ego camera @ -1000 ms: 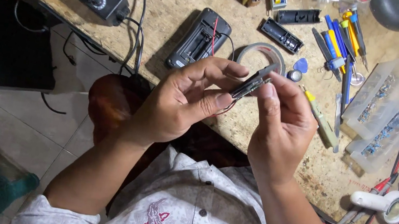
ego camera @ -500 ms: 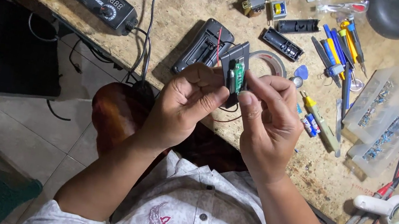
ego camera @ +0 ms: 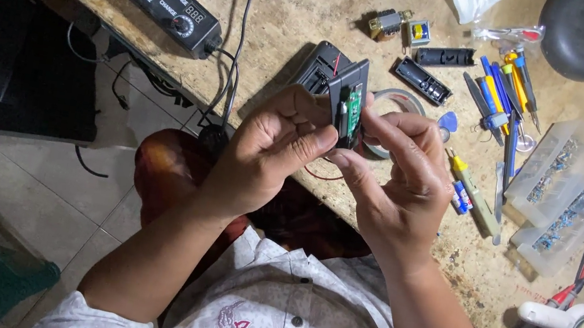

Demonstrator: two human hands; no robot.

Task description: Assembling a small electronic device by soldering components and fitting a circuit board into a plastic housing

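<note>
Between my 2 hands, above the workbench point(ego camera: 294, 0), I now hold the small black casing point(ego camera: 348, 91) upright; a second ago it lay tilted and edge-on. That turn exposes its green circuit board point(ego camera: 352, 113). Left hand point(ego camera: 266, 152) and right hand point(ego camera: 402, 181) pinch it by the fingertips.

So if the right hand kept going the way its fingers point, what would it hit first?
Probably the small black part it already pinches, then the left hand just beyond; depth is hard to judge.
</note>
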